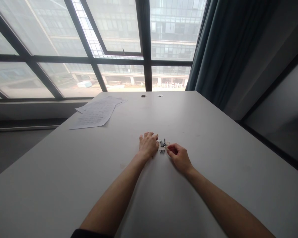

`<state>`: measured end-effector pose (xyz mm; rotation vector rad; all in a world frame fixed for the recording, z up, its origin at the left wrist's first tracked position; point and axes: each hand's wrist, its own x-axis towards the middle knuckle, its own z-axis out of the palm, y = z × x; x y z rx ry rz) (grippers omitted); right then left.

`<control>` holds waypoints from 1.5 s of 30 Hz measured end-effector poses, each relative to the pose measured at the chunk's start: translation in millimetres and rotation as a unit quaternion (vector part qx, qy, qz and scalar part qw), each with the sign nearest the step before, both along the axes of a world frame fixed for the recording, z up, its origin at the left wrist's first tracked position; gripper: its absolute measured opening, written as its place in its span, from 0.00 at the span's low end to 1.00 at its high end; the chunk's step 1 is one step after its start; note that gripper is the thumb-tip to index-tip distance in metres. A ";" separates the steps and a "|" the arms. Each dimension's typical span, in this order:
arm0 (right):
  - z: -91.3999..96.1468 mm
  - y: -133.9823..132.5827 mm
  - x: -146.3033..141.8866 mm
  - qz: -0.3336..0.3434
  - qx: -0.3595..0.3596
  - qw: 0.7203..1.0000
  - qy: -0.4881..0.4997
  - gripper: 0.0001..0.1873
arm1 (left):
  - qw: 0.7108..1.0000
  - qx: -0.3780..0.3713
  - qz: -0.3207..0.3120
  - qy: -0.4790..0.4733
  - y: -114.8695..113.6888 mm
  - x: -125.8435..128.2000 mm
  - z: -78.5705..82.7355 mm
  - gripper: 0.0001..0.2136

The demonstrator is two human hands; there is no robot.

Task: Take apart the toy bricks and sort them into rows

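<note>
- White table (72, 188): stretched out before me, its far edge reaching the glazing; I noted a few faint marks on the surface.
- Window (119, 26): dark-framed panes across the far side, with a large building visible outside.
- Curtain (221, 43): blue-grey, hanging in folds to the right of the glass.
- Paper sheets (95, 114): overlapping, lying towards the table's far left, with writing on them too small for me to read.
- My left hand (148, 145): palm down, extended from a dark sleeve (90, 233); its fingers were parted and bent towards the surface, just left of the parts. The tips were partly hidden, and I could not tell whether they held anything.
- My right hand (180, 158): turned on its side at the right of the parts, thumb and fingertips drawn narrow on a small pale piece (165, 147).
- Cluster of small parts (161, 143): grey and whitish, lying on the surface between my two hands; individual shapes were too small to identify.
- Round fittings: one dark (143, 96) and one paler (160, 96), side by side near the far edge.
- Grey part (162, 151): at the near side of the cluster, closest to me.
</note>
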<state>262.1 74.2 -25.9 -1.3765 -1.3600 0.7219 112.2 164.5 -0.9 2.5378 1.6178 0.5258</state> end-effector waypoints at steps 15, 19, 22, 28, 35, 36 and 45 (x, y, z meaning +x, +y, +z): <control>-0.3 1.6 -0.3 -0.001 -0.003 0.999 0.038 0.12 | 0.953 -0.039 0.017 -0.300 -44.0 -11.9 -3.5 0.03; 0.6 2.0 -2.7 -0.011 0.001 0.997 0.073 0.13 | 0.917 -0.070 0.011 -0.393 -66.4 -23.4 -8.6 0.03; 3.0 -0.7 -8.7 -0.004 0.013 0.996 0.091 0.13 | 0.897 -0.084 -0.005 -0.433 -74.9 -27.7 -6.3 0.05; 4.8 -8.5 -21.9 0.032 0.035 0.992 0.116 0.11 | 0.853 -0.123 -0.056 -0.504 -77.2 -25.2 -9.7 0.06; 2.5 -12.4 -23.9 0.032 0.046 0.991 0.125 0.11 | 0.824 -0.159 -0.060 -0.541 -76.5 -23.4 -12.3 0.07; 2.5 -12.6 -24.2 0.033 0.047 0.990 0.125 0.11 | 0.824 -0.157 -0.057 -0.541 -76.6 -23.5 -11.8 0.07; 4.2 -13.8 -24.8 0.058 0.049 0.987 0.139 0.11 | 0.839 -0.147 -0.047 -0.522 -76.9 -22.6 -10.6 0.09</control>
